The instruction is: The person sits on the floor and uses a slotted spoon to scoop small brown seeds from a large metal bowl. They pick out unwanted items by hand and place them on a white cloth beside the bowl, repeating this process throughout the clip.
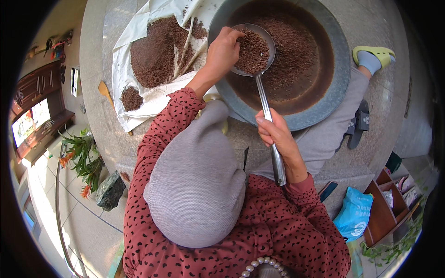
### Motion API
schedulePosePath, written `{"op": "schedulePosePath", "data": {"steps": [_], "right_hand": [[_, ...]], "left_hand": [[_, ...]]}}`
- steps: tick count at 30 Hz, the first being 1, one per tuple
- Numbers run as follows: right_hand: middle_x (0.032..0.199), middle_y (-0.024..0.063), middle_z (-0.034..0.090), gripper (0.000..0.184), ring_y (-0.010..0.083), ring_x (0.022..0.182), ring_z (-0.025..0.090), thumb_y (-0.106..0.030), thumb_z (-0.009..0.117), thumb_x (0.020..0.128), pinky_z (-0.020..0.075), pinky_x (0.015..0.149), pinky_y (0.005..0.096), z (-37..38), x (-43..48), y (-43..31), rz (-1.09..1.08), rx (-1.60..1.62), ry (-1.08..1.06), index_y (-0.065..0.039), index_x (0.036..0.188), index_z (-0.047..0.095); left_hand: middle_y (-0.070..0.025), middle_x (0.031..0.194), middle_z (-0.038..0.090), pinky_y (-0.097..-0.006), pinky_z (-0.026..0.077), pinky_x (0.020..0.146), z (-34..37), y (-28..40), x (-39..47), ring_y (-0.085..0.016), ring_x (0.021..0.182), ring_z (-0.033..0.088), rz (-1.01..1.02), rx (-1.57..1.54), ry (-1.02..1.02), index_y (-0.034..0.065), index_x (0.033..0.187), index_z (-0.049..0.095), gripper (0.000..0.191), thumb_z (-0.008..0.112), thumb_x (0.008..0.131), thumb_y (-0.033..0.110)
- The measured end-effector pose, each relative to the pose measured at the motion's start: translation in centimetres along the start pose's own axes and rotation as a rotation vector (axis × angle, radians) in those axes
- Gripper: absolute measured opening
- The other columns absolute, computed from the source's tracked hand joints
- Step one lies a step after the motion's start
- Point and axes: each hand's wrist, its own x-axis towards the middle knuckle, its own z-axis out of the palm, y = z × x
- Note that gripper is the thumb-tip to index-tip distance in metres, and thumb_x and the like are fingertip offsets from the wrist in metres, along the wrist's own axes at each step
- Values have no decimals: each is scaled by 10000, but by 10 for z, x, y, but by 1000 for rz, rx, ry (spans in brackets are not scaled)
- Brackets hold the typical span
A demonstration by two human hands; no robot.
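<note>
My right hand [278, 133] grips the long metal handle of a round skimmer ladle [268, 100]. Its bowl, heaped with wet reddish-brown grains [253, 52], is over a wide grey metal basin [339, 69]. My left hand [224, 48] reaches over the bowl's left rim, its fingertips at the grains; whether it pinches any is hidden. Brown liquid [295, 104] and more grains [292, 45] fill the basin. To the left, a white cloth [134, 118] bears a large pile of similar grains [160, 52] and a small heap [132, 99].
My raised knee [198, 173] in grey trousers blocks the lower middle. A wooden spoon [105, 91] lies left of the cloth. Black slippers [358, 123], a phone [328, 191] and a blue bag [354, 212] are at right. A rock [110, 191] and potted plant [81, 158] stand at left.
</note>
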Motion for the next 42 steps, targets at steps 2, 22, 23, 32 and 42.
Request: {"op": "schedulePosePath", "data": {"steps": [2,22,23,32,42], "right_hand": [[661,-73,371,152,4,494,336,-225,548,1001,289,449,169,1,-1,0,0,-8,2,-85,1033,498],[656,-64,401,164,16,498,366,-219,568,989,308,445,187,1,4,3,21,22,-21,-90,1024,474],[655,-63,401,164,16,497,365,-219,567,989,309,444,188,1,5,2,20,24,-22,-89,1025,474],[650,-65,390,165,17,488,358,-214,571,986,312,443,192,-2,5,1,30,41,-5,-85,1030,478],[650,-63,391,163,18,488,360,-217,570,987,312,445,192,0,7,2,1,9,-13,-86,1023,481]], "left_hand": [[-129,1061,612,-399,514,821,-1,3,-2,-332,950,634,64,-16,9,71,1106,667,280,594,845,1],[-67,836,709,-282,493,648,-6,0,1,-122,730,623,-384,-491,-218,-4,1005,715,222,694,889,184],[-55,839,699,-250,466,629,-10,3,2,-99,715,598,-448,-554,-246,3,1008,714,222,695,896,193],[-78,904,697,-163,442,591,-82,-59,-42,-51,689,557,-625,-1145,117,-31,1094,659,251,705,914,138],[-105,869,670,-201,507,565,-180,-259,-228,-148,673,620,-1209,-1033,1302,3,1031,655,184,677,929,155]]}}
